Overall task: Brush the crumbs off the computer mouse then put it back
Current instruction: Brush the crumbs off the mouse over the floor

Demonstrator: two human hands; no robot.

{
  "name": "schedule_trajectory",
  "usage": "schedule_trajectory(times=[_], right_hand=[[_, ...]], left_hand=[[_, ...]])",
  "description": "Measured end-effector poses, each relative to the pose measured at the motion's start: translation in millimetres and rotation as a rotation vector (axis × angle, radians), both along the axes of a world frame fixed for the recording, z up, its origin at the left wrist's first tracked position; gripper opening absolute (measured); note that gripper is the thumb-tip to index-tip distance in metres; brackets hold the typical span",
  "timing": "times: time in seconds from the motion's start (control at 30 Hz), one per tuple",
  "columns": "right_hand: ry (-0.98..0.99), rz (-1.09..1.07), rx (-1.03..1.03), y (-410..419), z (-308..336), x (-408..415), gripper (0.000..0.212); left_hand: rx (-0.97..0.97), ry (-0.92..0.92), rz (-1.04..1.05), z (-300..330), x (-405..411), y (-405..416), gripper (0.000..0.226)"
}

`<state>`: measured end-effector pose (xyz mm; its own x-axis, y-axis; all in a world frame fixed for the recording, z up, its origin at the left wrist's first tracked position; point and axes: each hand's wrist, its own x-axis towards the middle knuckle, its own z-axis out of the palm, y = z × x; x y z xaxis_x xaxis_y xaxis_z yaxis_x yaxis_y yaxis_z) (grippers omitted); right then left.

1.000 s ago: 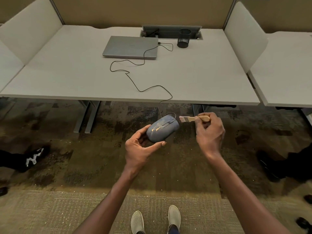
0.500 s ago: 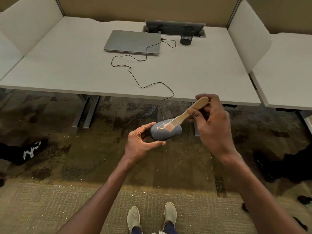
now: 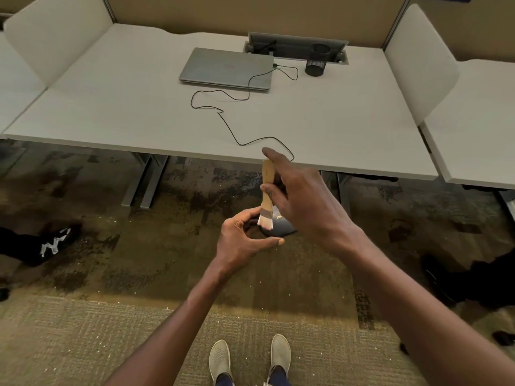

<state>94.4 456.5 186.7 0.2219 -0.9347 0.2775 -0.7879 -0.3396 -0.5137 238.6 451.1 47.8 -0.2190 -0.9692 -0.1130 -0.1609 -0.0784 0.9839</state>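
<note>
— While the left hand clamps the mouse (mostly hidden) over the carpet, where's the brush?
— Upright at its twelve o'clock, pinched in right hand fingers, bristles touching.

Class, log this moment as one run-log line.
left hand: holds mouse | right hand: brush bristles on mouse | desk: laptop shut

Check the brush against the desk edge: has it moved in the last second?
Yes. The brush has swung from level to nearly upright; its handle tip now overlaps the desk front edge, bristles down on the mouse.
</note>
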Motion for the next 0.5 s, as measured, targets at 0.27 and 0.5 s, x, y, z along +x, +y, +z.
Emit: schedule_trajectory(times=[0.27, 0.5], right_hand=[[-0.004, -0.106, -0.034, -21.7, -3.1, -5.9, 0.063], [-0.112, -0.248, -0.054, -31.6, -7.5, -27.9, 0.062]], left_hand=[[-0.027, 0.017, 0.003, -5.2, 5.4, -3.2, 0.074], [-0.016, 0.039, -0.02, -4.5, 8.8, -6.9, 0.078]])
